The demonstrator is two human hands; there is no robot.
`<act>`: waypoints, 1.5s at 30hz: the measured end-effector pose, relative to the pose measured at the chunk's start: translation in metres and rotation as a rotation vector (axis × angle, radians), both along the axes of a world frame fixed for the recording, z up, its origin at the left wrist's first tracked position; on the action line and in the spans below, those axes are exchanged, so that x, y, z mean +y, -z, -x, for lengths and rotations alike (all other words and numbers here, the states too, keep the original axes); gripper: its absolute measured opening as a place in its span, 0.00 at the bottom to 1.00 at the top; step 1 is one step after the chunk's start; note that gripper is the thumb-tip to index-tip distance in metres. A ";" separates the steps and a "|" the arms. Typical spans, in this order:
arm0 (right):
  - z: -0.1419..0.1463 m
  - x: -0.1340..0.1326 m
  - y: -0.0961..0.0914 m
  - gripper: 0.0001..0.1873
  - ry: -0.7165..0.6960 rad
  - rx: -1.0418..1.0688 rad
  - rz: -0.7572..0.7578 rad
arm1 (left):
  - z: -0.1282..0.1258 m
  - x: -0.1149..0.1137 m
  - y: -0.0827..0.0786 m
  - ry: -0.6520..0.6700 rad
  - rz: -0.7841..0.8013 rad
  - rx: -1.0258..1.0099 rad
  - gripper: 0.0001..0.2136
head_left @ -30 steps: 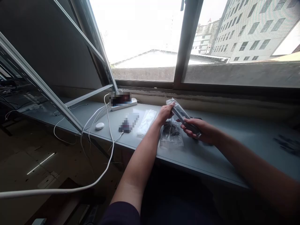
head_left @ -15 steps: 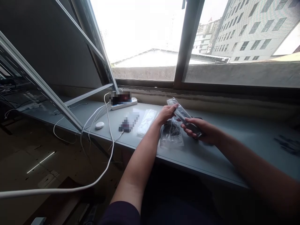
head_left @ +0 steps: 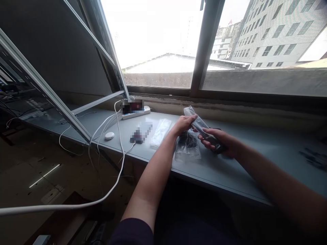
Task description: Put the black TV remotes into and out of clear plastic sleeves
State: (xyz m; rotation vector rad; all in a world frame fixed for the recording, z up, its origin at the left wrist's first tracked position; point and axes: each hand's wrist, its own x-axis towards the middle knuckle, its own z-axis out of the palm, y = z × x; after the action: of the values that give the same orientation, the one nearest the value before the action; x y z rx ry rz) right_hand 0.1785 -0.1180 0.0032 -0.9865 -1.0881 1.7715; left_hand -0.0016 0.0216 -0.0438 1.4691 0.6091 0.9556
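Both my hands hold one long dark object wrapped in a clear plastic bag (head_left: 198, 123), slanting up to the left above the grey sill table (head_left: 255, 160). My left hand (head_left: 183, 124) pinches the bag near its upper end with closed fingers. My right hand (head_left: 220, 142) is wrapped around the lower end. Under the hands lies a second clear bag with dark parts (head_left: 187, 146) flat on the table.
Left of my hands lie a clear empty bag (head_left: 160, 131), a blurred phone-like item (head_left: 141, 132) on a cable, a white puck (head_left: 109, 135), a white power strip (head_left: 135, 112) and white cables (head_left: 102, 129). A slanted metal frame (head_left: 51, 97) stands at left. The window is behind.
The bagged object has dropped slightly and my left hand has slid along it toward its upper end; the right hand keeps its grip. The view shifted a little.
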 end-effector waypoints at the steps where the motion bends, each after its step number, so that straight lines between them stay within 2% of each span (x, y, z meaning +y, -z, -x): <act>1: 0.000 0.000 0.000 0.12 -0.001 0.004 0.005 | 0.000 -0.001 -0.001 -0.009 0.002 -0.001 0.32; 5: -0.001 0.000 -0.001 0.12 -0.005 0.012 0.008 | 0.000 -0.005 -0.006 -0.058 0.061 -0.011 0.32; 10: -0.007 0.003 0.002 0.17 -0.040 -0.042 -0.001 | 0.002 -0.007 -0.008 -0.024 0.082 0.059 0.33; 12: -0.008 0.004 0.003 0.19 -0.047 -0.057 0.002 | 0.002 -0.007 -0.007 -0.018 0.068 0.073 0.33; 17: -0.003 0.002 0.000 0.15 0.014 -0.013 0.019 | 0.002 -0.001 -0.002 -0.010 -0.041 0.018 0.31; 20: -0.001 0.001 -0.002 0.12 0.029 -0.002 0.021 | 0.002 0.002 0.000 -0.075 -0.073 -0.009 0.30; 23: -0.002 0.001 -0.002 0.12 0.031 0.007 0.000 | 0.002 -0.001 -0.003 -0.136 -0.055 -0.016 0.32; 28: -0.008 0.004 0.002 0.16 0.017 -0.011 -0.013 | 0.004 -0.007 -0.008 -0.039 -0.033 0.039 0.34; 34: -0.009 0.004 0.002 0.18 0.006 -0.047 -0.010 | 0.005 -0.007 -0.010 -0.138 -0.116 0.043 0.34; 36: -0.009 0.004 0.002 0.18 0.007 -0.040 -0.022 | 0.005 -0.009 -0.011 -0.164 -0.095 0.051 0.35; 38: -0.009 0.005 0.003 0.19 -0.003 -0.038 -0.030 | 0.005 -0.011 -0.012 -0.136 -0.047 0.070 0.36; 41: -0.012 0.007 0.005 0.19 -0.009 -0.032 -0.038 | 0.004 -0.011 -0.010 -0.078 -0.009 0.089 0.35; 45: -0.015 0.008 0.008 0.23 -0.037 -0.065 -0.011 | 0.001 -0.003 -0.002 -0.111 -0.044 0.032 0.34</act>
State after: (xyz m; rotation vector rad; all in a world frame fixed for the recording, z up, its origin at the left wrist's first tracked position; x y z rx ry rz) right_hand 0.1940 -0.1095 -0.0043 -1.0296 -1.1627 1.7723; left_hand -0.0031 0.0187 -0.0420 1.5051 0.7025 1.0387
